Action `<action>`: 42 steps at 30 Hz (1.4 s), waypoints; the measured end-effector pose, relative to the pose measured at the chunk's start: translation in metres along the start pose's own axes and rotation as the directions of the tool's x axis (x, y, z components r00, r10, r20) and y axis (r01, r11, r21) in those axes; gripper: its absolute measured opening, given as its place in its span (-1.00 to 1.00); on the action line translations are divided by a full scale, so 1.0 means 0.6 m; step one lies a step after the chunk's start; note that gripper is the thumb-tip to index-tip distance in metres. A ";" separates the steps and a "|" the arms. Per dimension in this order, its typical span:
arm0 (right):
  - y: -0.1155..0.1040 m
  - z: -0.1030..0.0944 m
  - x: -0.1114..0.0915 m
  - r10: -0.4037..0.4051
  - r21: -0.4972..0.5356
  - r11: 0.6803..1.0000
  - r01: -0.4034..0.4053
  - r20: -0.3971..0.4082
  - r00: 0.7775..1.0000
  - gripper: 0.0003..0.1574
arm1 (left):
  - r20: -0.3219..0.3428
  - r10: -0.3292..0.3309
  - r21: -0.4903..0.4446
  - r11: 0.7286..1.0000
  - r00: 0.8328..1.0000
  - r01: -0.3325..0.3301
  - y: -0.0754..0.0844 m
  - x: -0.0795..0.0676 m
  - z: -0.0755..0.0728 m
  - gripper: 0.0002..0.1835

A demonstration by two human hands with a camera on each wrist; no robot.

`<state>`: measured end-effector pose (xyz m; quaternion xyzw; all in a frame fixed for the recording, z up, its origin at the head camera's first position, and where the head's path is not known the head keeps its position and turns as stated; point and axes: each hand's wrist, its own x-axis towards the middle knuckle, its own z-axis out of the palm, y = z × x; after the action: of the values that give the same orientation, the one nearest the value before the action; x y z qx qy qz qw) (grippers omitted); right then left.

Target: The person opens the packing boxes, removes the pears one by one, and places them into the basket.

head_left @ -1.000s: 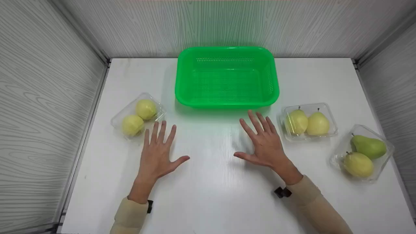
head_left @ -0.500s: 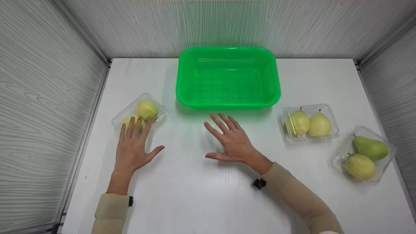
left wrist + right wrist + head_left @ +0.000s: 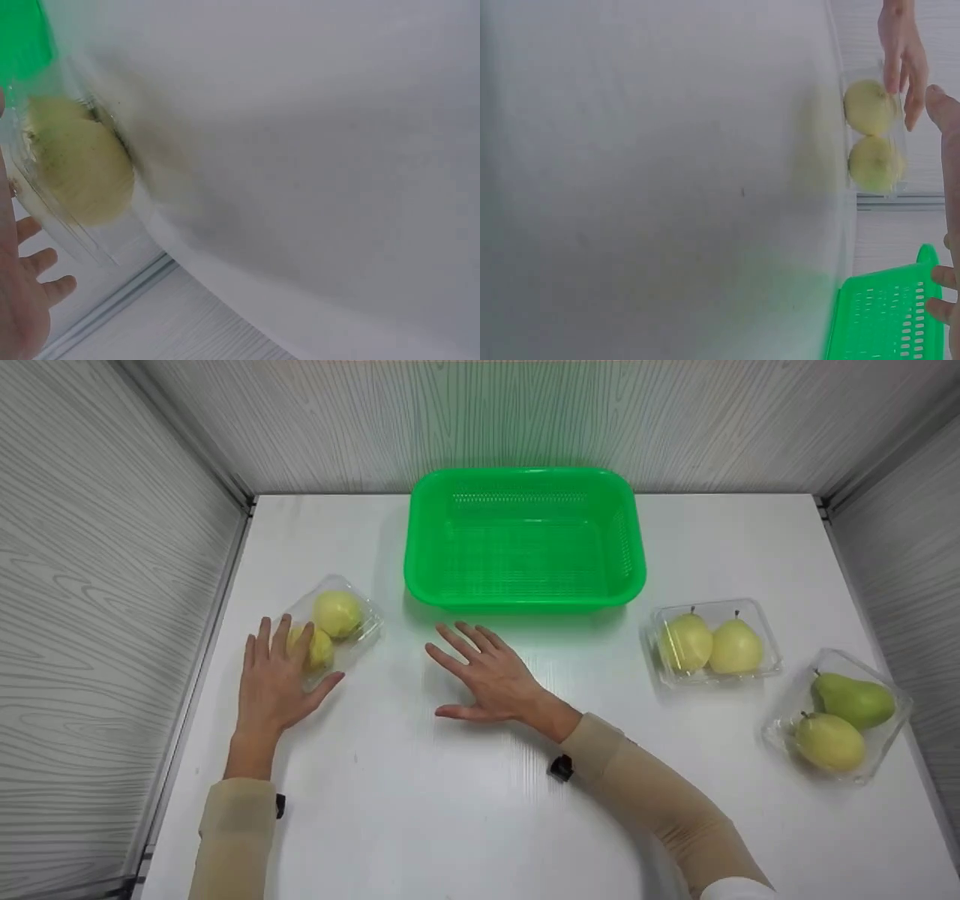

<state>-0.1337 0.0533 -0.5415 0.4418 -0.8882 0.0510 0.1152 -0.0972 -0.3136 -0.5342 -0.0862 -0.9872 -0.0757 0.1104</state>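
Observation:
My left hand (image 3: 270, 690) is over the near left side of a clear plastic box (image 3: 361, 639), its fingers spread and partly covering it. Inside lie two round yellow pears (image 3: 337, 613); the nearer one is partly hidden. Whether the fingers touch the lid cannot be told. In the left wrist view, a pear (image 3: 86, 169) shows through the plastic beside the fingers (image 3: 41, 261). My right hand (image 3: 491, 682) holds nothing, fingers spread, above the white table just in front of the green basket (image 3: 525, 604).
On the right stands another clear box (image 3: 771, 660) with two yellow pears (image 3: 736, 646). Farther right, near the table edge, a third box (image 3: 874, 761) contains a green pear (image 3: 855, 700) and a yellow pear (image 3: 829, 742). Wood-grain panels (image 3: 112, 622) enclose the back and sides.
Both hands have moved left. The left one has come over the left box of pears; the right one has shifted from near the right box to in front of the basket. Boxes and basket stay put.

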 end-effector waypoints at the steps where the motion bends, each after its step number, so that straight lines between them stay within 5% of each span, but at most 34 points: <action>1: -0.001 0.002 0.005 -0.004 0.003 1.000 0.004 0.002 1.000 0.19 | -0.004 -0.005 -0.004 1.000 1.000 0.005 -0.004 0.002 0.001 -0.06; 8: -0.010 0.012 0.038 -0.021 0.020 1.000 0.020 0.056 0.998 0.13 | 0.010 -0.030 -0.070 0.997 1.000 0.031 -0.019 0.005 0.005 -0.15; 23: -0.030 0.015 0.101 -0.063 -0.024 0.998 0.065 0.064 0.996 -0.11 | -0.051 0.046 -0.063 0.997 0.998 -0.050 -0.012 -0.012 0.003 -0.17; 33: -0.028 0.022 0.113 -0.095 -0.037 0.994 0.098 0.079 0.992 -0.20 | -0.045 0.112 -0.037 0.993 0.993 -0.114 0.008 -0.028 0.002 -0.19; 42: -0.015 0.027 0.108 -0.137 -0.027 0.990 0.137 0.013 0.991 -0.24 | -0.056 0.159 -0.043 0.986 0.986 -0.161 0.029 -0.035 0.003 -0.18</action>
<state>-0.1667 -0.0055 -0.5413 0.5004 -0.8570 0.0280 0.1197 -0.0740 -0.2995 -0.5384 -0.1659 -0.9718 -0.0922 0.1399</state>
